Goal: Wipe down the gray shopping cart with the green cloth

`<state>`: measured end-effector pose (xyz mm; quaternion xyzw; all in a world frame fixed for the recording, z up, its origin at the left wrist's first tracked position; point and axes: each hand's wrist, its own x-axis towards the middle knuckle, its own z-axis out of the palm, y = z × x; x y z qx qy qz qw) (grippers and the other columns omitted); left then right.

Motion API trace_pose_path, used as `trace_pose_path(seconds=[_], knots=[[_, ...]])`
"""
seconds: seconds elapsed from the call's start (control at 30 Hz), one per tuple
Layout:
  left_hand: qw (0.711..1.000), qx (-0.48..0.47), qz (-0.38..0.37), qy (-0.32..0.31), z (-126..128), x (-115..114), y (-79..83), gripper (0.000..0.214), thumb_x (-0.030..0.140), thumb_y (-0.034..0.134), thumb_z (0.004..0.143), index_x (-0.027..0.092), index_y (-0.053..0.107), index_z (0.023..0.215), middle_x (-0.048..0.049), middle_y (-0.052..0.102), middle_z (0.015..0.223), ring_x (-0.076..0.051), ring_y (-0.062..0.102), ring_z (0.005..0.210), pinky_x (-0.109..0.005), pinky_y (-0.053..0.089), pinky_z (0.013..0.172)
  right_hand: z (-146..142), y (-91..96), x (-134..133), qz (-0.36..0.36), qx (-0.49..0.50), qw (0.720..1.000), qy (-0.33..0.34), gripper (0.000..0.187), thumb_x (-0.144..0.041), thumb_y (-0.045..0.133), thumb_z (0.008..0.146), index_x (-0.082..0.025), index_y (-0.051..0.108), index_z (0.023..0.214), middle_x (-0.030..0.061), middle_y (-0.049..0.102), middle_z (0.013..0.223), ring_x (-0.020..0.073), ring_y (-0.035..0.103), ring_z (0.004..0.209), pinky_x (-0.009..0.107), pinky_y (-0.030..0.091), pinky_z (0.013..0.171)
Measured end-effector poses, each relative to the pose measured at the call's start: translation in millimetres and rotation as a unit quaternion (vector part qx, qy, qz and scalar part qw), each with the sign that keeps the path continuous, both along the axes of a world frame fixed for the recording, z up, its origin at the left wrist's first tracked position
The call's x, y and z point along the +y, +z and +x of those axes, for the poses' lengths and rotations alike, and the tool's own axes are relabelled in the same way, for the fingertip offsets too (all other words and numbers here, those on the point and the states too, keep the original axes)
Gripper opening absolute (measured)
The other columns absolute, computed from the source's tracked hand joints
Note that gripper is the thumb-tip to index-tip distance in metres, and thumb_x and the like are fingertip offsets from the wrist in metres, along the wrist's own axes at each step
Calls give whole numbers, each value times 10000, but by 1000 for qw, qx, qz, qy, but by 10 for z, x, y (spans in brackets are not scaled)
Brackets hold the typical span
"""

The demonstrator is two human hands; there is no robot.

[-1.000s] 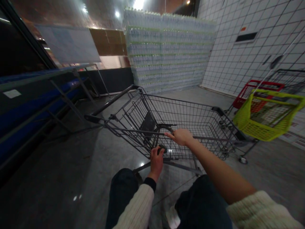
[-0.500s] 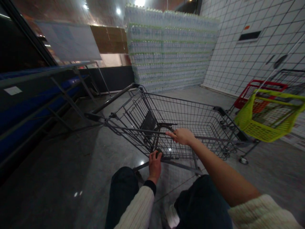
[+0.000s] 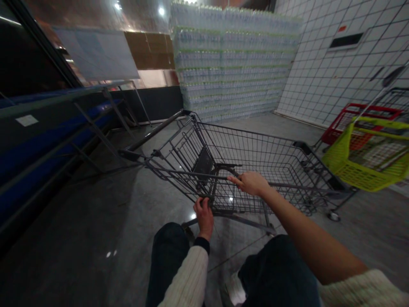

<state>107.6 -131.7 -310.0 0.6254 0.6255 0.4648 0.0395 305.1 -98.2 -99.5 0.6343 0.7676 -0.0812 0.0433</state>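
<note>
A grey wire shopping cart (image 3: pixel 223 212) stands side-on in front of my knees, its push handle toward the left. My right hand (image 3: pixel 252 183) is closed around the cart's near top rail, with the index finger stretched along it. Lower down, at the rear bottom corner of the basket, my left hand (image 3: pixel 203 215) has its fingers curled against the wires. A small dark thing seems to be under those fingers, too hidden to name. Inside the basket only bare wire shows, with a dark flap at the child-seat end.
A yellow-green basket (image 3: pixel 361 172) and a red one (image 3: pixel 338 115) stand at the right. Behind the cart rises a tall stack of wrapped water bottles (image 3: pixel 236 64). A metal rack (image 3: pixel 92 125) with blue shelves runs along the left. White tiled wall (image 3: pixel 319 76) closes the right.
My left hand has shifted slightly left and up along the cart's lower corner; the dark thing by it shows less. My right hand keeps its hold. The whole view has shifted slightly.
</note>
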Motion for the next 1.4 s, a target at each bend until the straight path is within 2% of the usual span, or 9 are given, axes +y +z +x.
trace_pose_path(seconds=[0.07, 0.3, 0.37, 0.57, 0.83, 1.1, 1.23, 1.33, 1.4], knots=[[1000, -19, 8, 11, 6, -74, 21, 330, 34, 479, 781, 188, 607, 1044, -100, 484, 1113, -243, 479, 1085, -451, 438, 976, 1, -2, 0, 0, 2, 1000, -2, 977, -806, -4, 810, -179, 746, 832, 156, 713, 893, 265, 671, 876, 348, 473, 768], [970, -113, 182, 116, -214, 236, 793, 273, 164, 517, 868, 173, 542, 1140, -121, 412, 1197, -228, 431, 1174, -429, 370, 1056, 2, -14, -8, 6, 2, 1000, -10, 1000, -825, -24, 781, -181, 742, 799, 154, 716, 901, 277, 672, 876, 355, 475, 772], [974, -102, 165, 117, -195, 287, 703, 262, 143, 515, 856, 161, 545, 1115, -125, 412, 1179, -240, 428, 1171, -455, 364, 1056, -3, -9, -8, 4, -3, 1000, -12, 995, -820, -20, 788, -180, 742, 803, 157, 717, 908, 279, 672, 889, 358, 474, 786], [999, -52, -11, 12, 81, -5, -21, 323, 11, 479, 768, 180, 567, 1029, -102, 448, 1124, -246, 471, 1109, -469, 429, 991, -11, 9, -16, 3, -6, 1000, -17, 989, -818, -6, 794, -173, 742, 852, 163, 715, 925, 289, 670, 908, 360, 478, 781], [988, -91, 127, 14, 203, 86, 527, 294, 116, 495, 856, 178, 548, 1138, -121, 422, 1196, -230, 448, 1159, -436, 391, 1041, -4, -6, -17, 12, -1, 1000, -21, 965, -818, 13, 799, -185, 741, 832, 155, 720, 902, 283, 673, 901, 347, 482, 767], [995, 0, -54, -79, 252, -209, -180, 359, 1, 445, 779, 182, 624, 1032, -95, 499, 1109, -231, 499, 1085, -445, 460, 982, -8, 5, -12, 12, -8, 1000, -20, 985, -815, -21, 792, -193, 742, 820, 150, 720, 918, 279, 673, 898, 350, 478, 769], [996, -58, 57, -44, 206, -242, 224, 293, 70, 471, 834, 197, 589, 1070, -100, 475, 1139, -216, 496, 1102, -420, 442, 998, -5, -4, -11, 15, -10, 1000, -21, 995, -808, -30, 796, -186, 745, 849, 156, 717, 916, 279, 667, 914, 351, 476, 778], [983, -97, 155, 19, 158, -24, 689, 276, 124, 488, 871, 192, 548, 1132, -115, 441, 1198, -216, 464, 1164, -426, 393, 1044, -4, -8, -12, 17, -9, 1000, -21, 1001, -812, -31, 791, -183, 745, 843, 155, 716, 905, 277, 666, 903, 353, 477, 776], [978, -94, 184, 31, 135, 133, 798, 269, 140, 497, 874, 178, 542, 1137, -124, 430, 1204, -223, 447, 1177, -435, 382, 1048, -6, -9, -15, 17, -10, 1000, -23, 1005, -815, -32, 787, -180, 745, 842, 157, 715, 903, 279, 667, 894, 357, 479, 771]])
